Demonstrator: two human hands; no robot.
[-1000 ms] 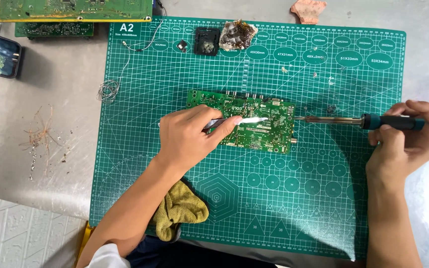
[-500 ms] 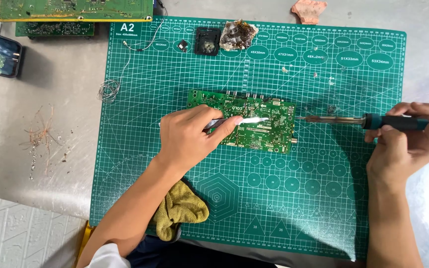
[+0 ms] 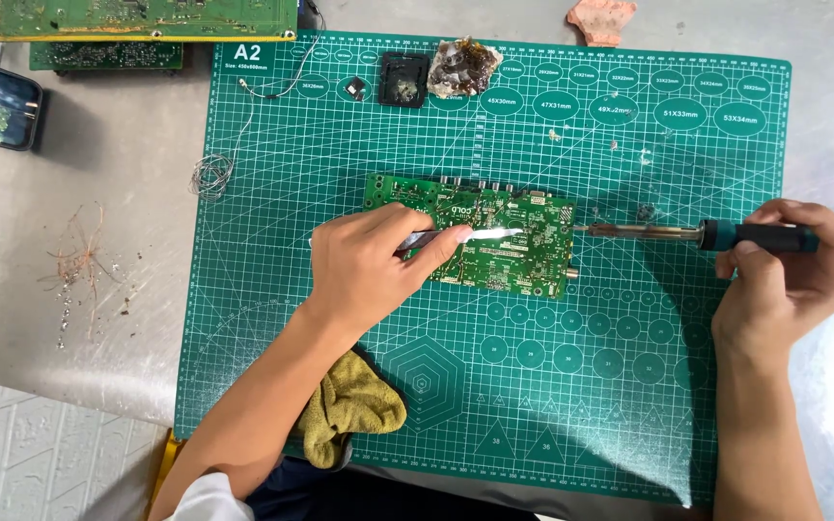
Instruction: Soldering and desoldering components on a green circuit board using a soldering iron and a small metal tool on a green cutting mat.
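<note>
Head view: left hand (image 3: 364, 265) grips tweezers (image 3: 465, 234) over circuit board (image 3: 475, 243); right hand (image 3: 789, 265) grips soldering iron (image 3: 687, 233) right of it.

Two hands worked over a green circuit board on a cutting mat.

The left hand (image 3: 369, 265) rested on the near-left part of the circuit board (image 3: 494, 241), pinching metal tweezers (image 3: 460, 234) whose tips pointed right across the board. The right hand (image 3: 789, 265) lay well to the right, gripping the teal handle of a soldering iron (image 3: 687, 233); its tip reached left and seemed to touch the board's right edge, though that was hard to tell. Below the left wrist lay a yellow cloth (image 3: 349, 405). All sat on the green cutting mat (image 3: 571, 386). Far beyond the left hand, a coil of wire (image 3: 212, 176) lay at the mat's left edge.
</note>
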